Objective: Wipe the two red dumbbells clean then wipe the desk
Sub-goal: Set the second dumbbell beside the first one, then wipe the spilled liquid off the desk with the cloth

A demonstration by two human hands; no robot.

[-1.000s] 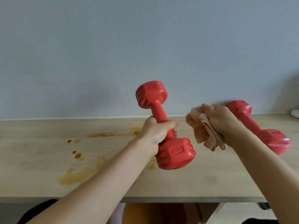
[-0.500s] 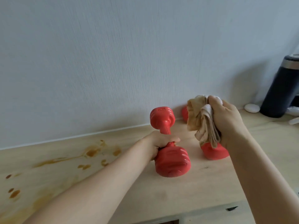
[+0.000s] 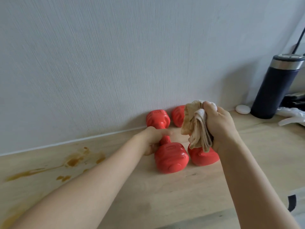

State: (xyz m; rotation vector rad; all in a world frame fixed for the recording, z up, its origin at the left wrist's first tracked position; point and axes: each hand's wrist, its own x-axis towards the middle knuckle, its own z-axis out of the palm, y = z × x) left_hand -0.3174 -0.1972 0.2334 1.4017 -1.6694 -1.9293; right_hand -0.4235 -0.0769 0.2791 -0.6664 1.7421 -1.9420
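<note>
Both dumbbells sit side by side on the tabletop [image 3: 165, 195] by the wall: left hand [image 3: 152, 138] wrapped around the handle of one dumbbell [image 3: 166, 146], right hand [image 3: 217, 126] clutching the rag [image 3: 195, 129] above the other dumbbell [image 3: 202, 156]. Brown spill [image 3: 72, 161] looks untouched, so the tabletop wipe is probably still left.

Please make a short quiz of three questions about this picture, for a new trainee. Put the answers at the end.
1. True or false: the left hand holds the cloth.
2. Where are the brown stains on the desk: (a) left of the dumbbells, (b) right of them, (c) under the bottle?
3. Name the tall dark object by the wall at the right.

Key
1. False: the right hand grips it; the left grips the near dumbbell by its handle.
2. (a).
3. The dark bottle with a metal band.
</note>
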